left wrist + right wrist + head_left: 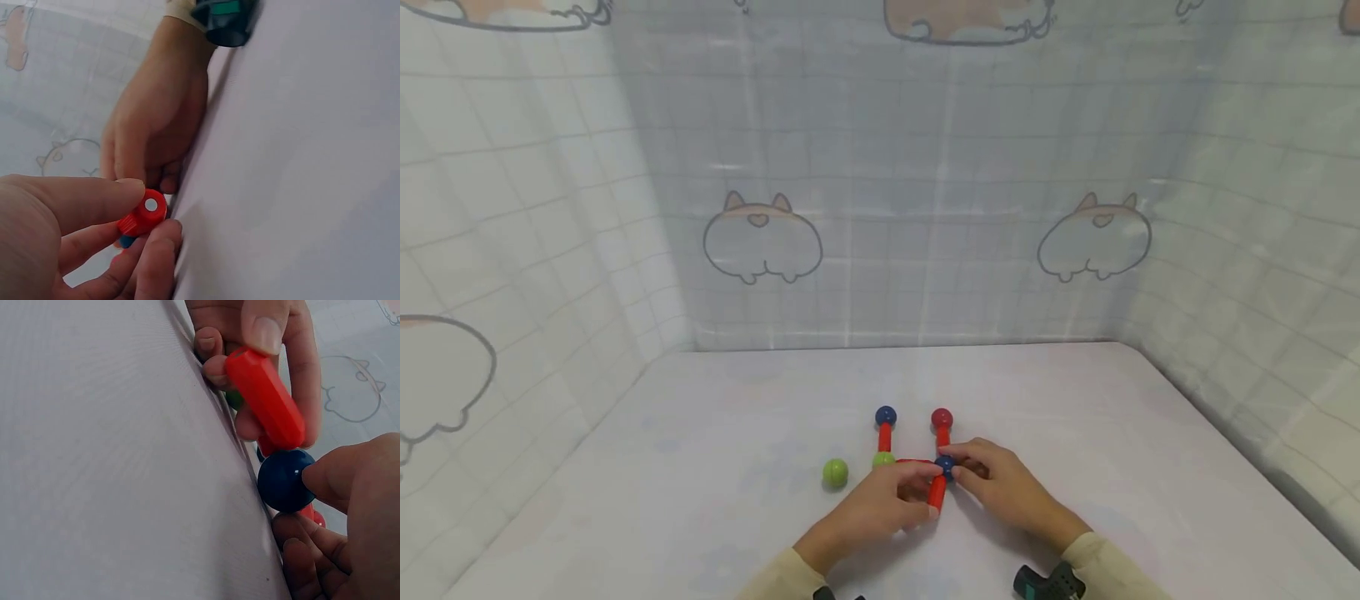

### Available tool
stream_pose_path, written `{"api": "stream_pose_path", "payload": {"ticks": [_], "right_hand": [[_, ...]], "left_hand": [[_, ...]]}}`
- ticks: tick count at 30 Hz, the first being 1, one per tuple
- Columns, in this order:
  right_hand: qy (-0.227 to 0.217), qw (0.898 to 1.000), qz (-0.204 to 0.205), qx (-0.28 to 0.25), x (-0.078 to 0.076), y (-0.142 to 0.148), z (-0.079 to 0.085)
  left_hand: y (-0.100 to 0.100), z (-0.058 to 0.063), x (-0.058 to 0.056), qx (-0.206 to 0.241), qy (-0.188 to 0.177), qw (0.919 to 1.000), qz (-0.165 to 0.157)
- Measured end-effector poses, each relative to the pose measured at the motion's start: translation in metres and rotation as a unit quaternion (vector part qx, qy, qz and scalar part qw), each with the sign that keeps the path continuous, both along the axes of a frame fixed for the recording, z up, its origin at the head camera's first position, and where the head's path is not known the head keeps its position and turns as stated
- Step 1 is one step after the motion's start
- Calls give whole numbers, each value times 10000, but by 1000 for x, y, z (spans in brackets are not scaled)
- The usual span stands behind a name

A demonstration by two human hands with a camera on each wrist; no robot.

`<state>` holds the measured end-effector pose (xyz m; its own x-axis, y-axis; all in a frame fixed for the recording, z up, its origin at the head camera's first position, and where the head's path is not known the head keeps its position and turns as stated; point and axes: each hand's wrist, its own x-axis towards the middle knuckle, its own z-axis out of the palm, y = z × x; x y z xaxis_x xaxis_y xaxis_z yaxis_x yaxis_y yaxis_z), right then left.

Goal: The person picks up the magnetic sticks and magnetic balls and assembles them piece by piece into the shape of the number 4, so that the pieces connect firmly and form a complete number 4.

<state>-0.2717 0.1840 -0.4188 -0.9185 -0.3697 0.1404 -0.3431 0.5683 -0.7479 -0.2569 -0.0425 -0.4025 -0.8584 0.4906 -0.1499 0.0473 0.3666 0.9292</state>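
Note:
In the head view, my left hand (877,500) pinches a short red rod (937,493) between thumb and fingers. The rod's upper end meets a blue ball (946,465), which my right hand (1009,487) grips with thumb and fingertips. From the right wrist, the red rod (265,397) shows slanted against the blue ball (284,481). A white dot marks the rod's end (150,204) in the left wrist view. Another red rod (943,437) runs from the blue ball to a red ball (942,418). A crosswise red rod (914,461) leads to a green ball (883,458), partly hidden by my left hand.
Beyond the green ball, a red rod (885,437) ends in a second blue ball (886,415). A loose green ball (835,473) lies left of the assembly on the pale tabletop (737,467). Patterned curtains (925,275) enclose the back and sides.

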Motion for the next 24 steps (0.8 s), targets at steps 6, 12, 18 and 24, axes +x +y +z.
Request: {"api": "stream_pose_path", "payload": {"ticks": [6, 12, 18, 24], "right_hand": [[12, 10000, 17, -60, -1, 0, -1], [103, 9999, 11, -102, -1, 1, -2], [94, 9999, 32, -131, 0, 0, -3], [65, 9999, 25, -126, 1, 0, -2]], "left_hand": [[3, 0, 2, -215, 282, 9994, 2], [6, -4, 1, -328, 650, 9973, -5], [6, -5, 2, -350, 810, 9961, -35], [7, -6, 2, -423, 810, 9958, 4]]}}
